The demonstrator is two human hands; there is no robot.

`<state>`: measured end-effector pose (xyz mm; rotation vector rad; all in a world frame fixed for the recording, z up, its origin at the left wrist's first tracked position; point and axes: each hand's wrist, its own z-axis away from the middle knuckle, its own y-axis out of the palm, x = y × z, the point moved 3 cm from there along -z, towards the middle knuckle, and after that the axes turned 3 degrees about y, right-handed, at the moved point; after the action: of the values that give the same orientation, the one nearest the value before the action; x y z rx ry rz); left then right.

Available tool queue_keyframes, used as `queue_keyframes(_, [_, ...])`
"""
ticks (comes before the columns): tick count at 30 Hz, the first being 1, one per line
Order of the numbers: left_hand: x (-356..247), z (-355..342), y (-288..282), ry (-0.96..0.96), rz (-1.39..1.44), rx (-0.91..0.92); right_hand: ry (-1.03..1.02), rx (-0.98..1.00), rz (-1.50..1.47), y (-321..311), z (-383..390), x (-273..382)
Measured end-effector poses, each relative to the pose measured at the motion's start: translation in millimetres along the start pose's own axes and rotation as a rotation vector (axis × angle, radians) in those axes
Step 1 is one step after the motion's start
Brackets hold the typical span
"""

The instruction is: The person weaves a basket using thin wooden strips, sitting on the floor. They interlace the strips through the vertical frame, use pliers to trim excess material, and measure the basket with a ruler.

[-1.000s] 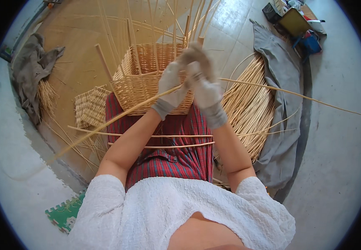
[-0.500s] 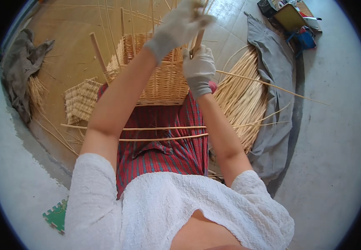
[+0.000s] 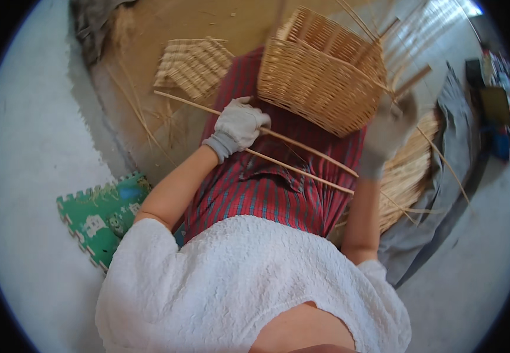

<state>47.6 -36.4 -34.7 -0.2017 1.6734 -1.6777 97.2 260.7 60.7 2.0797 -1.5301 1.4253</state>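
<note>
My left hand (image 3: 237,125), in a pale work glove, is closed round a peeled wicker rod (image 3: 313,154) above the red striped cloth (image 3: 249,197) over my lap. A second wicker rod (image 3: 305,172) lies nearly parallel, closer to me. Beyond my hands sits a woven wicker basket (image 3: 319,79), tilted, with upright stakes rising from its rim. My right hand (image 3: 389,132), also gloved, is beside the basket's right corner, near a thick stake (image 3: 413,80). Motion smears its fingers, so its grip cannot be made out.
A bundle of rods (image 3: 408,191) lies at the right on a grey cloth (image 3: 460,126). Woven pieces (image 3: 193,69) rest on the floor at the left, near loose strands. A green foam mat (image 3: 102,220) is at the lower left. Assorted items (image 3: 496,100) stand at the far right.
My left hand has come down from the stakes above the basket to a rod on my lap. My right hand has shifted to the basket's right corner. The view has turned, and the basket appears tilted.
</note>
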Motion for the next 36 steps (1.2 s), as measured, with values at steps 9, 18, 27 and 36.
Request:
queue_keyframes(9, [-32,-35,-71,0.349,0.075,-0.703,0.491,0.695,-0.527,1,85,-5])
queue_keyframes(18, [23,-68,-107,0.118,0.773,-0.432,0.244,0.222,-0.692,-41,-30,3])
queue_keyframes(27, [61,-106,-103,-0.232,1.351,-0.345,0.483,0.023,-0.769,-54,-18,-55])
queue_keyframes(36, [48,-103,-94,-0.138,1.208,-0.657,0.562,0.135,-0.663,-46,-33,-47])
